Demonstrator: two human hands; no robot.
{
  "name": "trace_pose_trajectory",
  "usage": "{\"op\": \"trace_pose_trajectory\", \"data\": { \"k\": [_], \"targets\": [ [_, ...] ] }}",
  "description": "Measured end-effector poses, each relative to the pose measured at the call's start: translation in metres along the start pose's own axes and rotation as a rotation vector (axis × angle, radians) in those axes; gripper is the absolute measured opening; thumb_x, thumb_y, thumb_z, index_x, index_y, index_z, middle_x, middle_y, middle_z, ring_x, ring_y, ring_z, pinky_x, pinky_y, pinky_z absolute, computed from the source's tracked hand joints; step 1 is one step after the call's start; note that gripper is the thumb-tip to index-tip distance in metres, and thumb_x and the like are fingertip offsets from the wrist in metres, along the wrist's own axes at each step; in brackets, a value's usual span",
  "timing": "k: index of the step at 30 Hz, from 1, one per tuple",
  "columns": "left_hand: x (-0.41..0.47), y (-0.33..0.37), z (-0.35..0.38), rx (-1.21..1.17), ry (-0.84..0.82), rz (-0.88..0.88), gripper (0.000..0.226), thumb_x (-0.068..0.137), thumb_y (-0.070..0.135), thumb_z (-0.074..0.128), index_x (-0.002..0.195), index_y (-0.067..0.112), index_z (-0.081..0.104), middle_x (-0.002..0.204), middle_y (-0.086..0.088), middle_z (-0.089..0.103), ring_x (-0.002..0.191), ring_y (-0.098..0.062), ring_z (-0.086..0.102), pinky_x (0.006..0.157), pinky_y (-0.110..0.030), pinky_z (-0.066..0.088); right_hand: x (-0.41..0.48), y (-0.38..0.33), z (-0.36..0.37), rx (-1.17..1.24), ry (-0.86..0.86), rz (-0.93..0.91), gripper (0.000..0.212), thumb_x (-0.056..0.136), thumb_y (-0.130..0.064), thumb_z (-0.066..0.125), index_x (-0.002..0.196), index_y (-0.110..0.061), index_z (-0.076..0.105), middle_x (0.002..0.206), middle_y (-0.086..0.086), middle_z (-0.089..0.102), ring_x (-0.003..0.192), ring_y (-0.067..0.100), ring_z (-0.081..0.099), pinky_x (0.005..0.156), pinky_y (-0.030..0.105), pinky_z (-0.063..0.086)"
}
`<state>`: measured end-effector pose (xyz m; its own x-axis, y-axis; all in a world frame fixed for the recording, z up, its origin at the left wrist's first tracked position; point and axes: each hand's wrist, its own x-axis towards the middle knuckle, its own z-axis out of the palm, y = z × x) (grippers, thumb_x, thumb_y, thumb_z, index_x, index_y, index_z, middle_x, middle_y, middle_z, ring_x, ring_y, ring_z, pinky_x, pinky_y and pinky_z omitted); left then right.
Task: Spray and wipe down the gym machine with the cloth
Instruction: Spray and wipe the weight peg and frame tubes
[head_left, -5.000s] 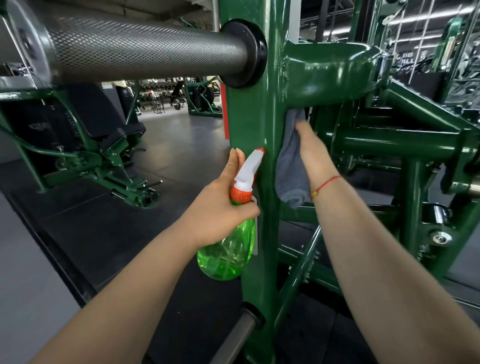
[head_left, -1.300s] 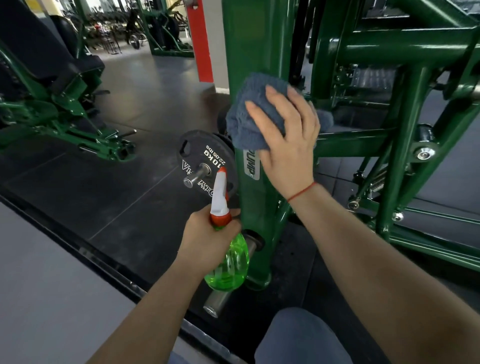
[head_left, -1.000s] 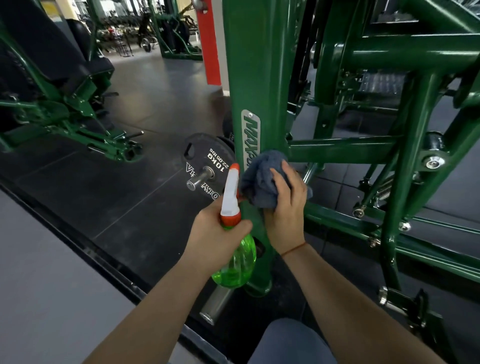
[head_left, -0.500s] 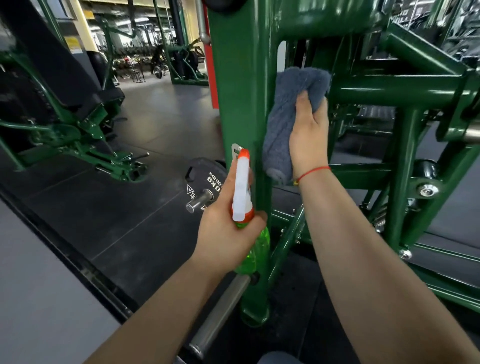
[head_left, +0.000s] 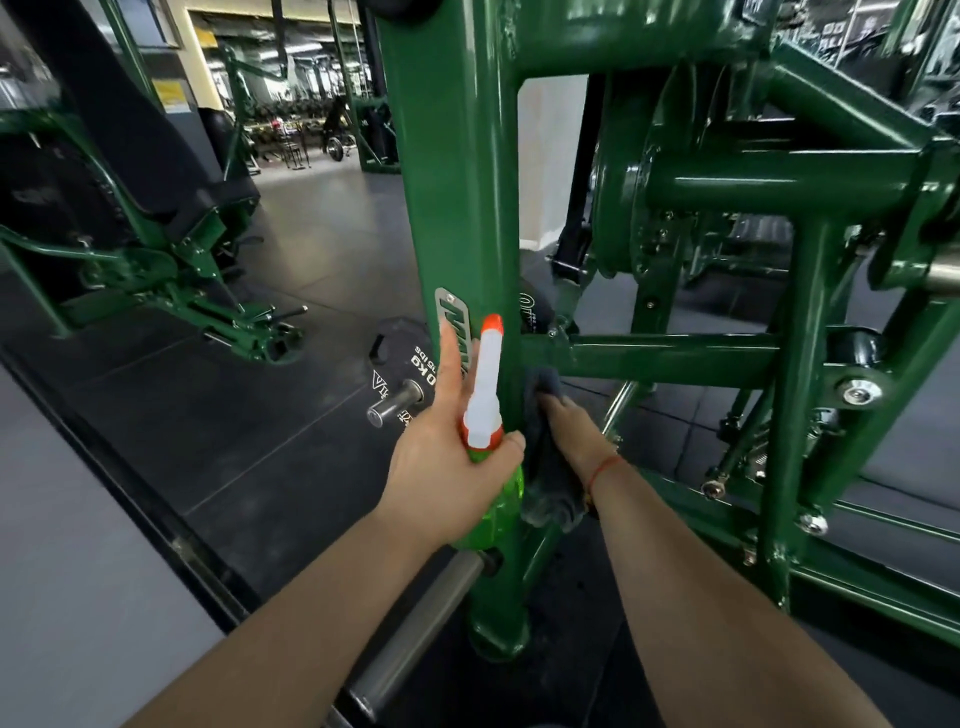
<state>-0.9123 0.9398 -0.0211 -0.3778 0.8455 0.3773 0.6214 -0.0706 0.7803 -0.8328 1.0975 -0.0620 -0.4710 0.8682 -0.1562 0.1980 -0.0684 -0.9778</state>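
Wiping appears midway: the flat right hand (head_left: 574, 439) presses the cloth (head_left: 550, 491) low on the upright post (head_left: 457, 182), the left hand (head_left: 452, 467) grips the spray bottle (head_left: 483, 384) beside it, and the rear frame (head_left: 779, 176) likely remains.

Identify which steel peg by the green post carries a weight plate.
The upper peg, beyond the left hand: a 10 kg plate sits on it. The lower peg, under the spray bottle, is bare.

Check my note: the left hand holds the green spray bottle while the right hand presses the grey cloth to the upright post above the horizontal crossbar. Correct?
Not quite. The head view shows the right hand pressing the grey cloth to the upright post just below the horizontal crossbar, not above. The left hand does hold the green spray bottle.
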Motion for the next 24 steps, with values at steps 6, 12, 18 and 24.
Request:
{"op": "trace_pose_trajectory", "data": {
  "k": [6, 12, 18, 24],
  "targets": [
    [0.002, -0.017, 0.001, -0.092, -0.114, -0.02, 0.115, 0.081, 0.014, 0.07, 0.157, 0.049, -0.009, 0.157, 0.031, 0.032, 0.134, -0.016, 0.052, 0.095, -0.027, 0.05, 0.005, -0.066, -0.014, 0.269, -0.008, -0.262, 0.013, 0.102, -0.023, 0.051, 0.1, -0.018, 0.063, 0.082, -0.006, 0.065, 0.069, -0.002, 0.066, 0.066, 0.012, 0.049],
    [0.007, -0.023, -0.008, -0.089, -0.197, -0.009, 0.111, 0.086, -0.004, 0.073, 0.161, 0.031, -0.003, 0.146, 0.056, 0.013, 0.142, 0.016, 0.024, 0.114, -0.025, 0.04, 0.025, -0.14, -0.019, 0.289, -0.181, -0.369, 0.015, 0.102, -0.03, 0.051, 0.104, -0.021, 0.063, 0.083, -0.003, 0.073, 0.075, 0.008, 0.071, 0.074, 0.02, 0.056],
    [0.007, -0.026, -0.006, -0.104, -0.191, -0.006, 0.112, 0.086, -0.001, 0.071, 0.158, 0.044, -0.002, 0.146, 0.054, 0.02, 0.131, 0.002, 0.049, 0.089, -0.021, 0.052, 0.039, -0.105, -0.009, 0.223, -0.202, -0.249, 0.022, 0.101, -0.038, 0.051, 0.107, -0.021, 0.063, 0.076, -0.008, 0.073, 0.078, 0.006, 0.069, 0.071, 0.012, 0.053],
    [0.009, -0.033, -0.001, -0.118, -0.176, 0.012, 0.113, 0.086, -0.004, 0.072, 0.16, 0.036, -0.004, 0.159, 0.036, 0.018, 0.145, -0.006, 0.033, 0.09, -0.013, 0.048, 0.053, -0.007, 0.007, 0.208, -0.182, -0.163, 0.025, 0.102, -0.022, 0.049, 0.115, -0.007, 0.064, 0.1, 0.004, 0.072, 0.1, 0.02, 0.068, 0.091, 0.025, 0.052]
  ]
}}
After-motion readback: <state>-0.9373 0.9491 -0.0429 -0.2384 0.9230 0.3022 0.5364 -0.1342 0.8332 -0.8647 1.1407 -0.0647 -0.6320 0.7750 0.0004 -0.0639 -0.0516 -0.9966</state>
